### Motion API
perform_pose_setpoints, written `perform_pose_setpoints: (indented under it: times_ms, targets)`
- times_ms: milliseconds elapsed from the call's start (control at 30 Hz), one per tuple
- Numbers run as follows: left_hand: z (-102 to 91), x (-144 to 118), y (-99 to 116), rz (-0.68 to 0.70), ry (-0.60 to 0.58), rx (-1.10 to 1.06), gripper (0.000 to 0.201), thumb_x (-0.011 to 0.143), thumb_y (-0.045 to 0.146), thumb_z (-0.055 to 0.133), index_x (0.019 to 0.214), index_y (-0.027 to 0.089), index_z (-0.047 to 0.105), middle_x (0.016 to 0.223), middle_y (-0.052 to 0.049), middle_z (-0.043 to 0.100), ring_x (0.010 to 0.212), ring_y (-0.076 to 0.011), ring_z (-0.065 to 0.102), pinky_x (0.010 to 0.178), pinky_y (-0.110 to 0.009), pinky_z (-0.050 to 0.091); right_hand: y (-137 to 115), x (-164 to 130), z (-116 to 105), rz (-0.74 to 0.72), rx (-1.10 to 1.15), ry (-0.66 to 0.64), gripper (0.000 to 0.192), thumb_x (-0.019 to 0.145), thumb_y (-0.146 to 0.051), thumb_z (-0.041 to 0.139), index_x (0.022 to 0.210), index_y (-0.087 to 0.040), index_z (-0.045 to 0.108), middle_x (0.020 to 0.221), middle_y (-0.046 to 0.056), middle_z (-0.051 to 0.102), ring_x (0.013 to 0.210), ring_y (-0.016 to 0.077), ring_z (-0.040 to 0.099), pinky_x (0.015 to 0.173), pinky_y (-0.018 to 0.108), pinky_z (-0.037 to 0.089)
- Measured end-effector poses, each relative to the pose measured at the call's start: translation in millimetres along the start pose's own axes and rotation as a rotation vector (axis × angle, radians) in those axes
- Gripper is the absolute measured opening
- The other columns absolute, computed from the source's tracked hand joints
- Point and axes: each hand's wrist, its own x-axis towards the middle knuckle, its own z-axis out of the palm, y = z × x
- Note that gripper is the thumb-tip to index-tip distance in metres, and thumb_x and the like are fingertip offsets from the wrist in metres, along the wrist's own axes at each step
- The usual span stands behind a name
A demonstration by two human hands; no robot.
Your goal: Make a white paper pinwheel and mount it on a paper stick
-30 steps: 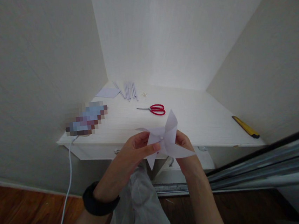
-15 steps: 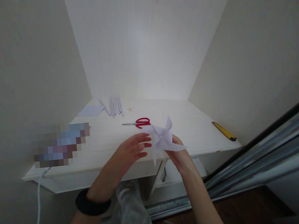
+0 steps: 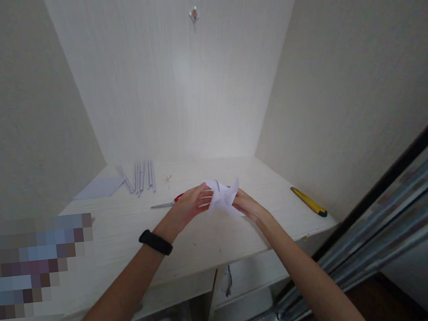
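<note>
A white paper pinwheel (image 3: 223, 198) with curled blades is held up over the table, between my two hands. My right hand (image 3: 248, 203) grips it from the right and from behind, its fingertips partly hidden by the paper. At the left side, my left hand (image 3: 190, 203) has its thumb and fingers on a blade; the tips go out of sight at the paper's edge. Just behind my left hand lie red-handled scissors (image 3: 165, 204), their handles mostly covered by that hand.
Several rolled paper sticks (image 3: 140, 178) lie at the back left beside a sheet of paper (image 3: 99, 187). Small pale bits (image 3: 167, 178) are near them. A yellow utility knife (image 3: 309, 202) rests by the right wall of the white table (image 3: 163, 266). A blurred-out object (image 3: 37, 258) occupies the left.
Both hands have moved forward over the table with the pinwheel. My left hand, spread beside the pinwheel before, now meets its left blade. The camera view has shifted, showing more of the tabletop.
</note>
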Motion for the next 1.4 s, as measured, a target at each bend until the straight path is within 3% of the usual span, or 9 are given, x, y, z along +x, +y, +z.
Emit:
perform_pose_setpoints:
  times_ms: [167,367,567,667,833,1000,1267,1400]
  targets:
    - [-6.5,20.9,-15.7,0.054,0.010,0.043,0.030,0.078,0.044,0.060,0.093,0.018,0.064,0.104,-0.011,0.067,0.094,-0.0210,0.060,0.074,-0.027,0.045,14.6,29.1,-10.2,0.030,0.032,-0.019,0.031,0.057,-0.022,0.074,0.086,-0.016,0.067,0.081,0.003,0.071,0.070,0.0140,0.062,0.072,0.026,0.047]
    - [-10.8,30.9,-26.7,0.101,0.031,0.021,0.030,0.078,0.044,0.059,0.094,0.019,0.065,0.104,-0.011,0.067,0.105,-0.0233,0.057,0.081,-0.030,0.046,21.7,34.4,-11.8,0.027,0.042,-0.020,0.030,0.059,-0.026,0.074,0.086,-0.014,0.068,0.081,0.005,0.072,0.072,0.0162,0.064,0.074,0.029,0.047]
    - [-13.9,27.7,-30.7,0.079,0.028,0.024,0.043,0.081,0.052,0.053,0.099,0.015,0.064,0.095,-0.009,0.070,0.096,-0.0221,0.061,0.081,-0.030,0.046,26.2,36.8,-10.6,-0.011,0.072,-0.044,0.032,0.060,-0.032,0.074,0.087,-0.015,0.070,0.084,0.005,0.071,0.073,0.0152,0.062,0.074,0.028,0.047]
    - [-16.3,26.1,-32.7,0.073,0.085,0.030,0.052,0.082,0.059,0.046,0.095,0.012,0.065,0.093,-0.011,0.070,0.086,-0.0211,0.063,0.080,-0.031,0.046,27.8,38.8,-10.0,-0.046,0.104,-0.035,0.029,0.064,-0.031,0.072,0.090,-0.018,0.070,0.090,0.004,0.071,0.078,0.0140,0.061,0.078,0.027,0.046]
    - [-21.1,26.7,-33.9,0.089,0.199,0.051,0.060,0.083,0.064,0.037,0.092,0.012,0.065,0.098,-0.014,0.068,0.086,-0.0207,0.062,0.076,-0.029,0.045,27.8,36.7,-13.7,-0.085,0.131,0.016,0.027,0.062,-0.026,0.074,0.088,-0.019,0.070,0.090,0.003,0.070,0.078,0.0133,0.061,0.077,0.025,0.046]
    - [-20.6,25.3,-32.5,0.137,0.252,0.089,0.059,0.081,0.064,0.040,0.088,0.012,0.066,0.090,-0.013,0.068,0.081,-0.0195,0.061,0.072,-0.027,0.045,26.2,35.1,-13.9,-0.119,0.163,0.051,0.023,0.059,-0.021,0.073,0.081,-0.018,0.070,0.084,0.003,0.070,0.076,0.0139,0.060,0.075,0.026,0.046]
    - [-22.2,24.3,-29.5,0.224,0.350,0.124,0.048,0.084,0.055,0.044,0.077,0.013,0.065,0.070,-0.008,0.063,0.067,-0.0160,0.058,0.065,-0.026,0.043,26.7,37.0,-13.8,-0.139,0.174,0.043,0.027,0.063,-0.025,0.071,0.090,-0.021,0.069,0.091,0.001,0.070,0.082,0.0146,0.060,0.080,0.027,0.046]
    - [-25.2,26.9,-31.2,0.308,0.420,0.193,0.045,0.085,0.050,0.043,0.073,0.013,0.064,0.065,-0.007,0.060,0.062,-0.0150,0.056,0.062,-0.027,0.042,25.6,36.5,-10.6,-0.105,0.225,0.096,0.022,0.059,-0.029,0.073,0.079,-0.021,0.069,0.086,0.002,0.070,0.080,0.0163,0.060,0.080,0.028,0.047]
